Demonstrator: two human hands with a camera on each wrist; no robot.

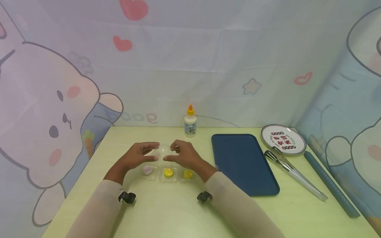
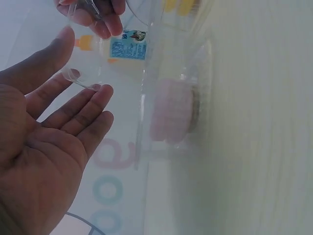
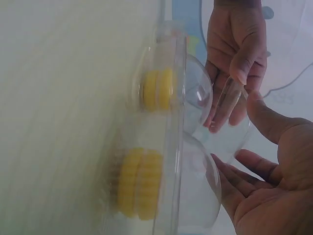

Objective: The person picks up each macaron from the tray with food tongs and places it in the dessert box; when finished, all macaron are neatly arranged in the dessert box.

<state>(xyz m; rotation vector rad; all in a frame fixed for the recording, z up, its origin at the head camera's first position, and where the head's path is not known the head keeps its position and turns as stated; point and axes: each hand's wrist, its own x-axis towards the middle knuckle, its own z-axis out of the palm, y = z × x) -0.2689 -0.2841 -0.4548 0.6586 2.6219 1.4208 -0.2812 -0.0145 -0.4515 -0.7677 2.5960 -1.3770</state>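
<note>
Just above the front of the table, my left hand (image 1: 137, 155) and right hand (image 1: 186, 155) face each other. Between them they hold a clear plastic dome (image 3: 227, 139), thumbs and fingertips at its rim. Below stand small clear plastic cups in a row. One holds a pale pink macaron (image 1: 147, 170), also seen from the side in the left wrist view. The others hold a yellow macaron (image 1: 168, 172) in the middle and another yellow macaron (image 1: 188, 174) on the right. Clear domes (image 3: 198, 178) rise over the yellow ones in the right wrist view.
A glue bottle (image 1: 190, 124) with an orange tip stands at the back. On the right lie a dark blue tray (image 1: 244, 165), a printed white plate (image 1: 283, 139), metal tongs (image 1: 297, 175) and a long blue-grey bar (image 1: 330, 183). A cartoon cloth hangs behind the table.
</note>
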